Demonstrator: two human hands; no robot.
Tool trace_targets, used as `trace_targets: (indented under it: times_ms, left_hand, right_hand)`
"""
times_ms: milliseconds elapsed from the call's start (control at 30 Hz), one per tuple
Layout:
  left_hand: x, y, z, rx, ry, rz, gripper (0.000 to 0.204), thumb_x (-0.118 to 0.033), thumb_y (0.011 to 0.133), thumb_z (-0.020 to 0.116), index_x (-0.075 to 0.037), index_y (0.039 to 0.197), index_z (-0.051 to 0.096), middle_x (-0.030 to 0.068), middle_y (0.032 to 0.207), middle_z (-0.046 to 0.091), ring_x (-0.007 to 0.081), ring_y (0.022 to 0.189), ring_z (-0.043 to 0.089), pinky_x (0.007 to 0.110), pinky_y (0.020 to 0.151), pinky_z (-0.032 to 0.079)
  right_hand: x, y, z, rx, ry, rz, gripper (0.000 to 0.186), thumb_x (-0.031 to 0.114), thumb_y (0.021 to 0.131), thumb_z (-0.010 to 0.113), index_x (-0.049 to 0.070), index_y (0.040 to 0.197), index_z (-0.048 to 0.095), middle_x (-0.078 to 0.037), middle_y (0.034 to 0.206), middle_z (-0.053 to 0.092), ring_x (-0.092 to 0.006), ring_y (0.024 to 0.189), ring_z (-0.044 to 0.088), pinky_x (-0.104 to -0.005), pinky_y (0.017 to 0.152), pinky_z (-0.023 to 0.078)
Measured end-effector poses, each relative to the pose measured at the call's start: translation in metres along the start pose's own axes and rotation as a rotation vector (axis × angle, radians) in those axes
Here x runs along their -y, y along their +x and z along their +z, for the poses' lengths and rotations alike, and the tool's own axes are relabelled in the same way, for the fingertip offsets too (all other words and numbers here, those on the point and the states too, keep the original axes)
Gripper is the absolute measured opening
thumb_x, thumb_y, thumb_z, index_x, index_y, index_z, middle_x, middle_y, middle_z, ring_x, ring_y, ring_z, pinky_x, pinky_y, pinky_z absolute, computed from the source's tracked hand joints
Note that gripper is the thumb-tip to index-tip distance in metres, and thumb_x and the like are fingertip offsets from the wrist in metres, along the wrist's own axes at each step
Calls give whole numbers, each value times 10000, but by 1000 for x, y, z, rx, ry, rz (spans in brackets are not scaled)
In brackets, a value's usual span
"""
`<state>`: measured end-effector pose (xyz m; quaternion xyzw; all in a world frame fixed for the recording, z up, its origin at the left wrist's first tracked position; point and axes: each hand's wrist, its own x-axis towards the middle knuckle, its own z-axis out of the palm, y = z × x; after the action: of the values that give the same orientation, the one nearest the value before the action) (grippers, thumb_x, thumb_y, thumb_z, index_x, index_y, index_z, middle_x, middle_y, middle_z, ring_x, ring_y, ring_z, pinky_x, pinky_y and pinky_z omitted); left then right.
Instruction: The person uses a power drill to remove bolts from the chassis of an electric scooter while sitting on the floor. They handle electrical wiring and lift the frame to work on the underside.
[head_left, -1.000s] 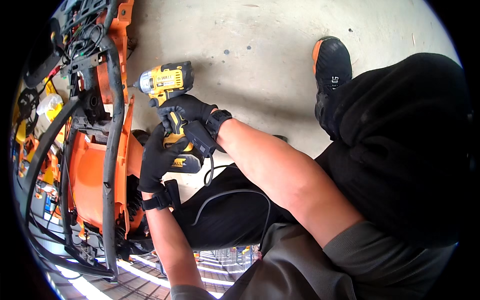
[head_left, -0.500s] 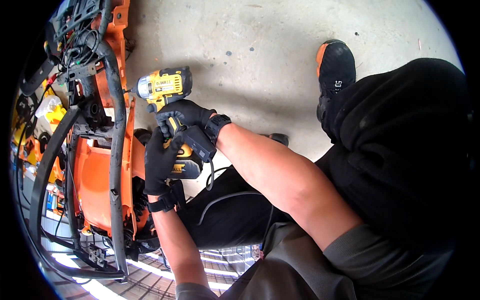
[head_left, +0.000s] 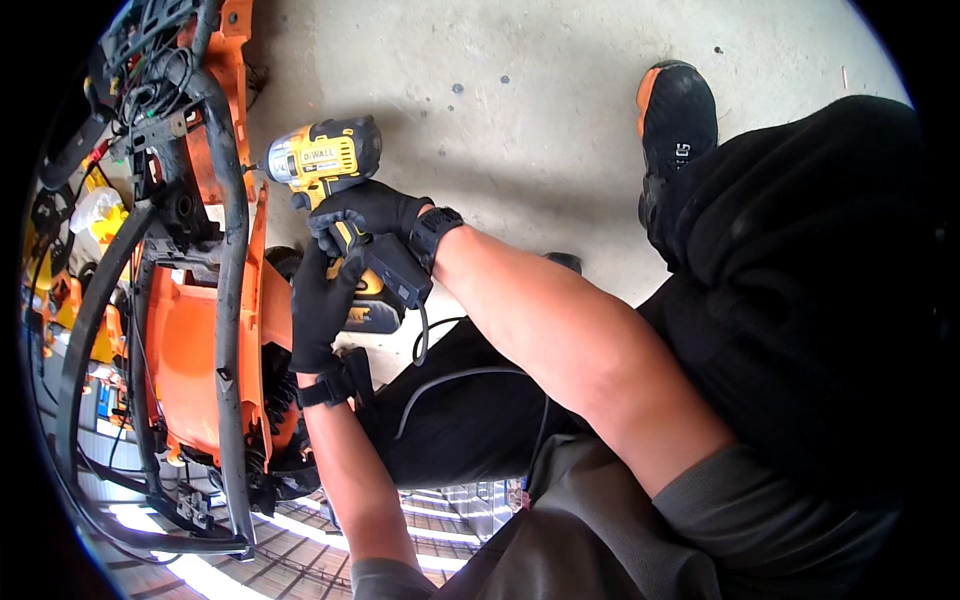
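Observation:
A yellow and black cordless impact driver [head_left: 325, 155] lies across the upper left, its nose pointing left. Its tip ends beside the dark tube and orange bracket of a machine frame; whether it touches a fastener is too small to tell. My right hand [head_left: 375, 212], in a black glove, is wrapped round the driver's handle. Lower down, my left hand [head_left: 322, 315], gloved too, closes on the handle just above the black battery [head_left: 376, 316]. A small black box [head_left: 396, 268] with a cable sits at my right wrist, hiding part of the handle.
On the left stands a dark tubular frame [head_left: 233, 290] with an orange panel [head_left: 187, 350] inside it. Loose wiring [head_left: 165, 90] bunches at its top. My shoe [head_left: 680, 115] rests on the concrete floor [head_left: 540, 150] at right. A grey cable [head_left: 460, 374] loops over my leg.
The whole view has shifted slightly, so most things sit a little higher. Both hands keep their hold on the impact driver, which stays by the frame with its nose tilted barely differently.

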<state>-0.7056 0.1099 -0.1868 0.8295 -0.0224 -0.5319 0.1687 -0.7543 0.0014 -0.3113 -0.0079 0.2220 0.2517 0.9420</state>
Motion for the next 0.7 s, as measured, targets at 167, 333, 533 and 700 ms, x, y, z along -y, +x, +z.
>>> trace_targets:
  times_ms: [167,333,533,700]
  left_hand:
    - [33,18,10,-3,-201,126,432,-161,891,680,27,1241,512,119,1181,607,181,1078,568,301,920,448]
    - [82,57,23,30,-261,201,367,-71,870,649,16,1207,533,116,1142,618,189,1042,582,310,914,454]
    - [70,58,28,-11,-216,234,346,-116,881,658,9,1189,562,117,1114,643,188,1009,598,314,890,468]
    - [34,26,16,-51,-123,73,381,-190,866,699,0,1174,580,124,1069,668,198,958,636,325,839,490]
  right_hand:
    - [-11,22,-22,-89,-299,-121,371,113,763,724,24,1112,633,-86,948,685,-177,832,631,-315,733,518]
    - [-13,25,-35,-126,-600,-173,483,152,746,763,17,1184,612,-109,1072,670,-189,950,623,-325,836,513]
    - [0,11,-25,-119,-492,-116,443,99,763,736,10,1179,611,-103,1053,671,-177,925,615,-326,811,513]
    - [-9,9,-11,-51,-181,-63,344,67,768,712,15,1098,630,-45,916,657,-141,821,594,-300,728,502]
